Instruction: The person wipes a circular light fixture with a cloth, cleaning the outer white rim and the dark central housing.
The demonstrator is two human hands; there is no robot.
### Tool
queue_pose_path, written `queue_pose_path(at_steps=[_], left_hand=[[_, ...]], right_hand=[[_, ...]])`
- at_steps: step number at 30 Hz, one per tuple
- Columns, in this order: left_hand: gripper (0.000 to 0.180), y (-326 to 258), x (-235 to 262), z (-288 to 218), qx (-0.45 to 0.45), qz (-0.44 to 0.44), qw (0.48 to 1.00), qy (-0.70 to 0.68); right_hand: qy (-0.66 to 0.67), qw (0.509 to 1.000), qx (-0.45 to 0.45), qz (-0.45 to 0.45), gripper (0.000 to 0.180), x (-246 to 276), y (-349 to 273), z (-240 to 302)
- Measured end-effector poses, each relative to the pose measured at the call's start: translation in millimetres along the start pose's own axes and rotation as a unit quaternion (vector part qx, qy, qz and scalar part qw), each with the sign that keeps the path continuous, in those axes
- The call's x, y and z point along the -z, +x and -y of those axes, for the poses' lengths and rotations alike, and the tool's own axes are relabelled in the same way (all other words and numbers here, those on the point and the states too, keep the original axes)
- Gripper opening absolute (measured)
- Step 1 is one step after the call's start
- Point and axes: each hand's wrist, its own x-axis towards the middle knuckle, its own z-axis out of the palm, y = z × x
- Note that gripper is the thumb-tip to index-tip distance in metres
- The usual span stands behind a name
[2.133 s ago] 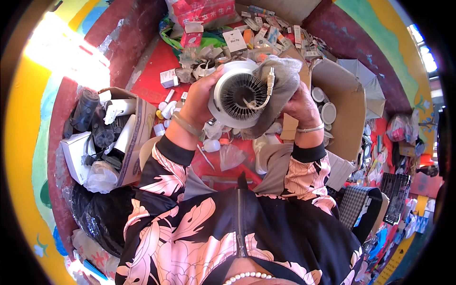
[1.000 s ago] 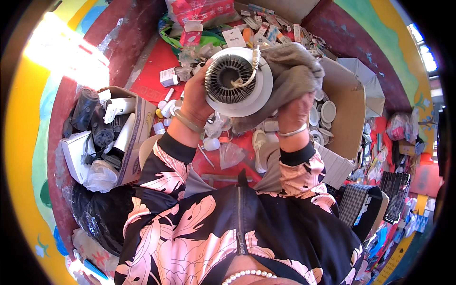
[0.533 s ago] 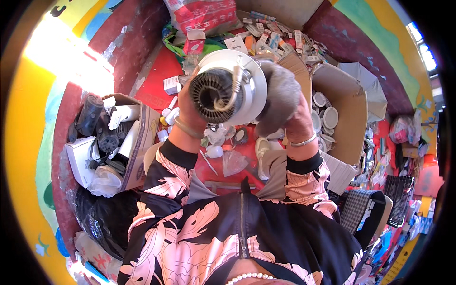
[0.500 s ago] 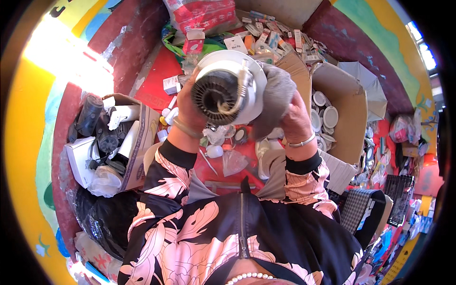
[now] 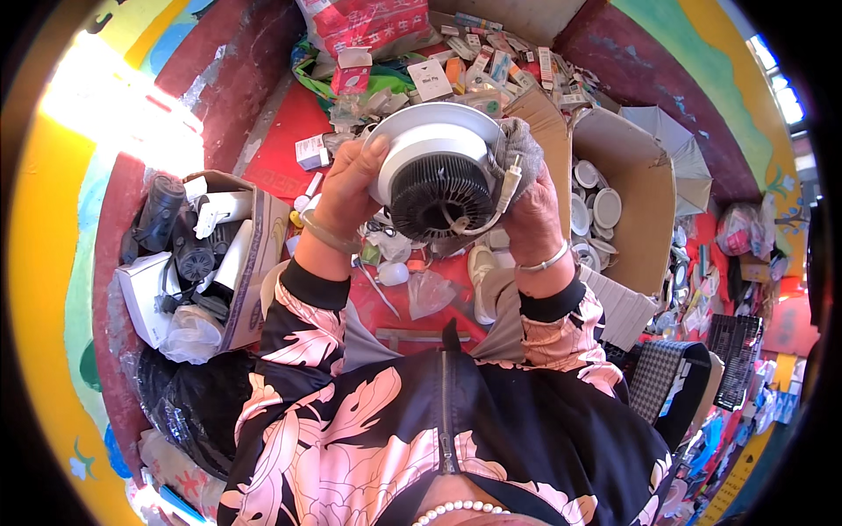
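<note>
A round white downlight with a black finned heat sink is held up in front of me, its finned end toward me. My left hand grips the left side of the rim, thumb on top. On the other side, my right hand is closed round a grey cloth that lies against the right edge of the rim. A pale cable with a plug end curves from the heat sink toward my right hand. The light hides part of my fingers.
A cardboard box at the right holds several round white lights. Another box at the left contains black and white fixtures. Small cartons are heaped at the back, beside a red-and-white bag. Plastic scraps lie on the red floor covering.
The downlight has tilted, so its fins now point lower and its rim shows broadly above. The cloth has moved up along the right edge, and the cable plug swung right.
</note>
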Motion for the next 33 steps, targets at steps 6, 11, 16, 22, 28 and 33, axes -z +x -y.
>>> queue_pose_path(at_steps=[6,11,16,22,28,33], left_hand=[[0.038,7.0,0.6,8.0,0.014,0.008,0.999,-0.039],[0.037,10.1,16.5,17.6,0.031,-0.007,0.998,-0.054],[0.037,9.9,18.8,17.3,0.029,0.018,0.998,-0.055],[0.036,2.4,5.7,-3.0,0.026,0.055,0.998,0.021],[0.039,3.0,14.0,1.3,0.035,0.047,0.998,0.012],[0.041,6.8,9.1,22.4,0.029,-0.020,0.998,-0.045]], right_hand=[[-0.021,1.000,0.004,-0.011,0.040,17.7,9.3,-4.6],[-0.007,0.995,-0.043,0.086,0.077,15.0,-1.2,5.6],[-0.083,0.996,-0.013,0.023,0.066,-4.2,-2.9,8.0],[-0.028,0.999,-0.021,-0.011,0.058,0.5,-5.6,0.4],[0.036,0.993,-0.080,0.083,0.053,15.8,-3.8,11.8],[-0.024,0.998,-0.055,-0.009,0.037,4.4,1.1,11.8]])
